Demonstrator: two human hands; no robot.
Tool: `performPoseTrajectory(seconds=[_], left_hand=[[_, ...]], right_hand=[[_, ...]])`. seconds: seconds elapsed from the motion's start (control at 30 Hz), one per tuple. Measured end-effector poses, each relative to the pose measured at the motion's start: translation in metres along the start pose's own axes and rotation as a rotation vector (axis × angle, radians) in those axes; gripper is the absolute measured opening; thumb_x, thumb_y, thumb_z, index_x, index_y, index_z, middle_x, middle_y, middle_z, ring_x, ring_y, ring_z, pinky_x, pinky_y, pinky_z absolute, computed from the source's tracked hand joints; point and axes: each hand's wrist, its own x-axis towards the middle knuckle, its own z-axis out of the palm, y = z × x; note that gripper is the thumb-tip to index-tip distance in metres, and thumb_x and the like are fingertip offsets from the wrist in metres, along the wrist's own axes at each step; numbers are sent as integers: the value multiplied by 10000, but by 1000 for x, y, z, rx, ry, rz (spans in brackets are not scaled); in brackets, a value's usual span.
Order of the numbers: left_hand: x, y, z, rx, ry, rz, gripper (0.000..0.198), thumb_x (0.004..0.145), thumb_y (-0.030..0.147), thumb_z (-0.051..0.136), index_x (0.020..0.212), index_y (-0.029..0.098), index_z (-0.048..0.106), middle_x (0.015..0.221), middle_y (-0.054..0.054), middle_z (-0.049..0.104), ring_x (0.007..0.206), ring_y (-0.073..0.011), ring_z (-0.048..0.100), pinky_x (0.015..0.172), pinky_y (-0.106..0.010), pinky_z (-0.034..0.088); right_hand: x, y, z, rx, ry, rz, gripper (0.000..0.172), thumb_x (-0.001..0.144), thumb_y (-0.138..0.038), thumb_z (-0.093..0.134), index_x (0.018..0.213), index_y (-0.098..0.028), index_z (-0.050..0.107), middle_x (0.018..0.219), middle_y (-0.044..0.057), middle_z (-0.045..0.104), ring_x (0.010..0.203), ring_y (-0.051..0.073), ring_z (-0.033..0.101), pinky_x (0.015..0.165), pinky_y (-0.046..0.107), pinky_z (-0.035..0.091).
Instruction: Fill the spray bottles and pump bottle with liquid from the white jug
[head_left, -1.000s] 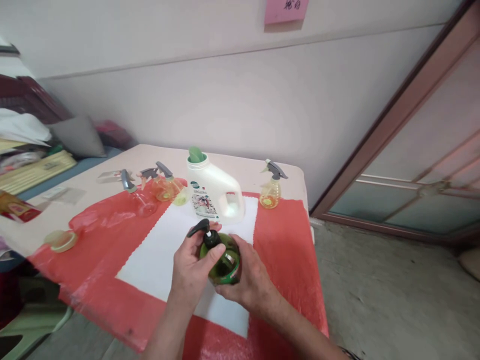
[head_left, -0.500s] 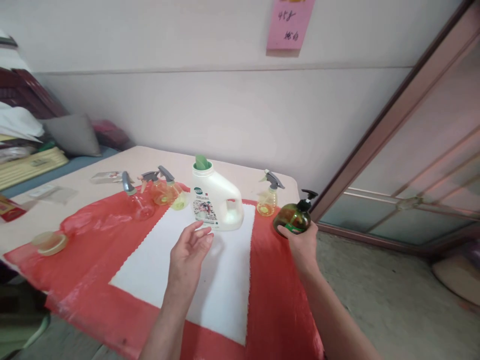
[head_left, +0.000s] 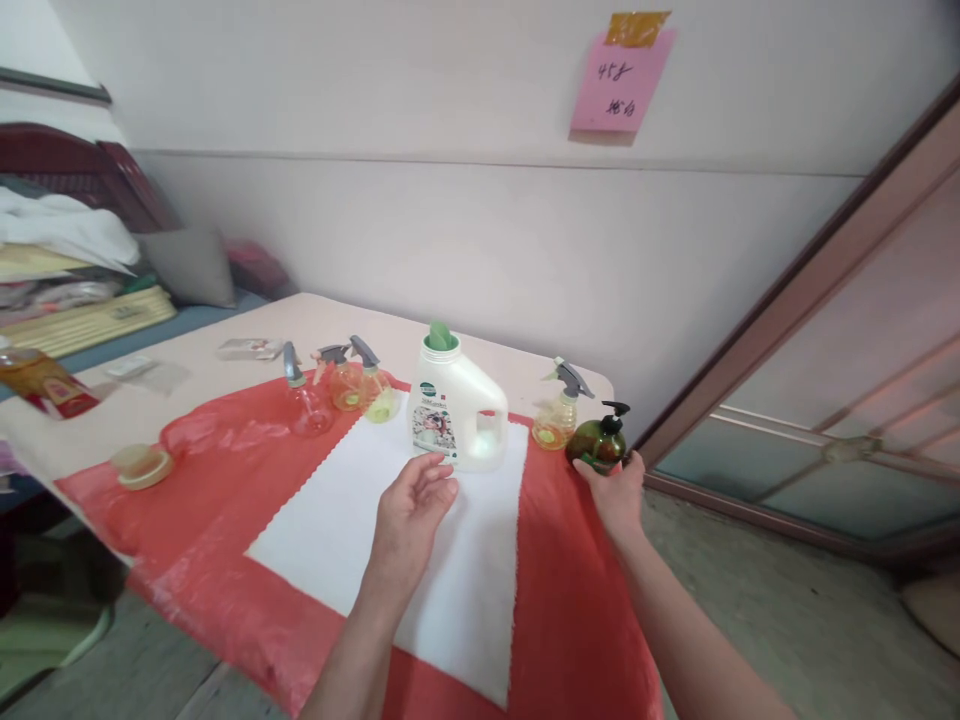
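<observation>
green pump bottle upright, spout leftward, in right hand fingers; left hand slack.

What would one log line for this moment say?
right hand: holds green pump bottle at table's right edge | left hand: open, near white jug

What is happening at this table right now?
A person works with two bare hands. The right hand holds a green pump bottle at the right edge of the red sheet, beside a yellow spray bottle. The left hand hovers open over the white cloth, just in front of a white detergent jug. Three more spray bottles stand farther left.
</observation>
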Motion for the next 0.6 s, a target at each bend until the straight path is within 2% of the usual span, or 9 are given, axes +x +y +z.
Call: performPoseTrajectory(seconds=[0.1, 0.2, 0.3, 0.47, 0.6], left_hand=[[-1, -1, 1, 19, -4, 3, 383, 713, 368, 776, 1026, 169, 679, 1035, -115, 704, 978, -242, 662, 830, -333, 507], [-1, -4, -1, 34, 3, 16, 339, 724, 359, 768, 998, 173, 693, 1034, -113, 705, 982, -239, 664, 852, -329, 496], [3, -9, -4, 75, 37, 23, 322, 725, 356, 767, 978, 170, 697, 1006, -106, 710, 960, -233, 667, 864, -327, 485], [14, -19, -10, 114, 96, 62, 287, 731, 359, 743, 939, 168, 689, 895, -66, 706, 868, -216, 663, 833, -329, 475], [21, -24, -10, 126, 169, 52, 263, 705, 350, 742, 888, 167, 697, 819, -45, 696, 800, -207, 656, 786, -317, 466]], right_hand=[[-54, -20, -6, 99, -130, -31, 859, 692, -496, 680, 1418, -193, 333, 1448, 154, 435, 1308, 310, 443, 1060, 466, 381], [-114, -32, -5, 198, -300, -58, 755, 735, -484, 695, 1392, -265, 396, 1448, 92, 459, 1291, 286, 473, 1033, 450, 433], [-154, -35, 1, 278, -458, -111, 634, 765, -461, 685, 1324, -255, 470, 1393, 103, 505, 1263, 294, 489, 1066, 505, 386], [-170, -36, 6, 221, -736, -69, 511, 737, -520, 666, 1159, -240, 597, 1112, 107, 676, 1077, 309, 615, 915, 481, 492], [-171, -37, 10, 185, -879, -13, 516, 734, -567, 587, 1112, -216, 609, 1046, 109, 704, 1032, 297, 646, 890, 448, 502]])
